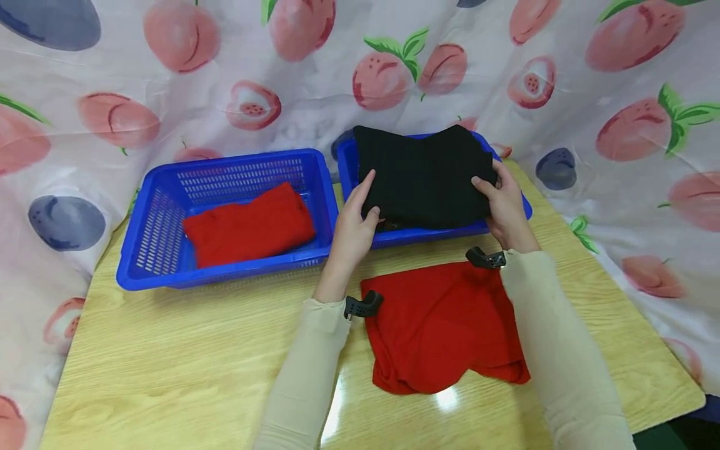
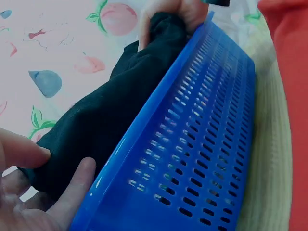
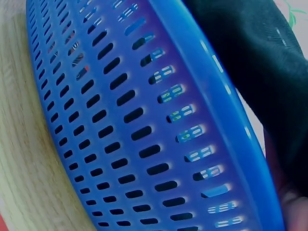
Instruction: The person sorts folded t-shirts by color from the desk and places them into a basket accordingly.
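Observation:
A folded black cloth (image 1: 424,178) hangs over the right blue basket (image 1: 394,237), its lower edge close to the front rim. My left hand (image 1: 355,225) grips the cloth's left side, with thumb and fingers on either side of the fabric (image 2: 96,130). At the opposite end, my right hand (image 1: 506,203) pinches the right side, thumb on the front face. Only a blurred bit of that hand shows in the right wrist view, beyond the basket wall (image 3: 139,115). Most of the basket's inside is hidden behind the cloth.
To the left stands another blue basket (image 1: 140,275) with a folded red cloth (image 1: 250,228) inside. A second red cloth (image 1: 444,331) lies spread on the wooden table (image 1: 185,362) between my forearms. A fruit-patterned curtain (image 1: 315,81) hangs right behind both baskets.

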{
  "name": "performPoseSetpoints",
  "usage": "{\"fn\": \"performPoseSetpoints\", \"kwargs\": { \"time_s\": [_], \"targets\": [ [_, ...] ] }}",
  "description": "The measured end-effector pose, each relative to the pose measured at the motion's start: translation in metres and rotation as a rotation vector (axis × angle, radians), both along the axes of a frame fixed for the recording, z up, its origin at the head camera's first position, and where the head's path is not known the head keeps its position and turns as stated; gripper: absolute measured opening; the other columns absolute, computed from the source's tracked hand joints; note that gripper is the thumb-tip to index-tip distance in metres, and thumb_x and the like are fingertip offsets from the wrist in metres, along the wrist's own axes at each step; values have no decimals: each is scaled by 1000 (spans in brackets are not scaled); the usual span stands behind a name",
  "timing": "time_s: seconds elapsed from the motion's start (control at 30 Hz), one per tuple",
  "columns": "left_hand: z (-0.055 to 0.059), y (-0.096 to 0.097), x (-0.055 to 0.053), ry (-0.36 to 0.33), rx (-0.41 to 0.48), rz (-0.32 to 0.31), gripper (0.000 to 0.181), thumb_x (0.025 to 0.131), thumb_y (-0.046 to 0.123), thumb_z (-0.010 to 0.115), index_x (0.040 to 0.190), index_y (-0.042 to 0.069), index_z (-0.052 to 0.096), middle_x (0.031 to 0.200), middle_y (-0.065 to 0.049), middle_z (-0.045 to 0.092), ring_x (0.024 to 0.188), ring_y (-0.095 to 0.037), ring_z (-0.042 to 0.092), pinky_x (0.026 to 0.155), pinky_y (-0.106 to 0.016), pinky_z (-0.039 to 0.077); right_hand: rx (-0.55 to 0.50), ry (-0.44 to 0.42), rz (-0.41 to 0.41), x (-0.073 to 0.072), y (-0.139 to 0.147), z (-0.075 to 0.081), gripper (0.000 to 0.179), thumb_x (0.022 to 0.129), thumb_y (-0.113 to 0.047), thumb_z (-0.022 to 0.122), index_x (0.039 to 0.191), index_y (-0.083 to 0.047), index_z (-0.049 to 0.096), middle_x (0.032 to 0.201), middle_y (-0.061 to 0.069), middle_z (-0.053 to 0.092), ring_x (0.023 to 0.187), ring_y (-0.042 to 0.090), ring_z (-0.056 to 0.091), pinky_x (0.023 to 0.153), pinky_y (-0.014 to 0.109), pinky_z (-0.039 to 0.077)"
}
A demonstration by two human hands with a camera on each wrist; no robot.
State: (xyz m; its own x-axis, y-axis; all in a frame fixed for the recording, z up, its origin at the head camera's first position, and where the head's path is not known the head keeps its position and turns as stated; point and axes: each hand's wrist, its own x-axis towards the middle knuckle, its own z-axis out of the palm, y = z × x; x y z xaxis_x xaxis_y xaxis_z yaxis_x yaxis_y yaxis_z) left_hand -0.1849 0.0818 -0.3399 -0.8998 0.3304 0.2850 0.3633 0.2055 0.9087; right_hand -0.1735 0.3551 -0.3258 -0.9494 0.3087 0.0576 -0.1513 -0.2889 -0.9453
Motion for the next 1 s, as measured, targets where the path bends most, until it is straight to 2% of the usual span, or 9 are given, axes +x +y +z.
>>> {"fn": "performPoseSetpoints", "kwargs": {
  "time_s": [0.03,0.07,0.2,0.27,0.33,0.43,0.57,0.77,1.0],
  "targets": [
    [-1,0,-1,9,-19,5,63,92,8,47,139,41,20,142,13,24,119,-9,39,46,-34,38,3,-7,1,-1,0,-1,43,83,-1,60,123,-11,50,123,9,47,91,19,58,69,26,51],
    [-1,1,-1,19,-43,11,64,92,8,47,140,41,20,142,11,25,120,-10,38,46,-32,38,19,-13,-1,-1,0,-2,43,83,-2,60,124,-12,49,123,8,47,92,18,58,69,26,51],
    [-2,4,-2,69,-152,35,63,92,9,48,141,37,20,143,1,27,117,-18,45,56,-31,45,102,-44,-7,-4,0,-4,43,85,-5,59,126,-14,48,127,8,43,101,19,52,73,23,50],
    [-3,6,-2,103,-212,44,61,92,9,48,141,33,23,143,-4,28,122,-21,39,73,-33,48,141,-60,-10,-6,1,-5,43,85,-7,58,126,-15,47,129,7,41,106,19,47,75,21,48],
    [-3,8,-2,133,-266,48,57,92,9,48,141,29,27,142,-7,28,125,-23,35,89,-37,42,160,-72,-7,-8,2,-4,42,86,-7,58,126,-15,47,130,6,40,109,20,45,76,20,47],
    [-3,9,-1,150,-319,37,52,92,12,48,139,25,32,142,-11,27,128,-24,30,99,-40,32,161,-80,-8,-10,3,-3,42,86,-7,58,125,-14,47,130,8,40,109,22,45,75,21,48],
    [-2,8,-2,91,-350,5,50,92,19,49,139,24,32,144,-11,23,124,-23,36,97,-40,34,185,-96,-7,-12,4,-3,41,86,-8,58,125,-13,47,129,8,41,107,22,47,73,21,49],
    [-1,7,-4,18,-402,-12,51,92,32,46,140,27,30,145,-11,20,100,-19,55,98,-48,30,230,-122,-9,-15,3,-3,41,87,-9,57,126,-14,47,127,9,43,104,23,49,71,21,49],
    [0,8,-7,-1,-407,1,49,92,35,45,139,28,33,144,-9,24,127,-27,31,99,-49,27,259,-150,-24,-16,3,-2,42,87,-11,57,127,-15,46,128,8,42,108,24,47,81,25,47]
  ]
}}
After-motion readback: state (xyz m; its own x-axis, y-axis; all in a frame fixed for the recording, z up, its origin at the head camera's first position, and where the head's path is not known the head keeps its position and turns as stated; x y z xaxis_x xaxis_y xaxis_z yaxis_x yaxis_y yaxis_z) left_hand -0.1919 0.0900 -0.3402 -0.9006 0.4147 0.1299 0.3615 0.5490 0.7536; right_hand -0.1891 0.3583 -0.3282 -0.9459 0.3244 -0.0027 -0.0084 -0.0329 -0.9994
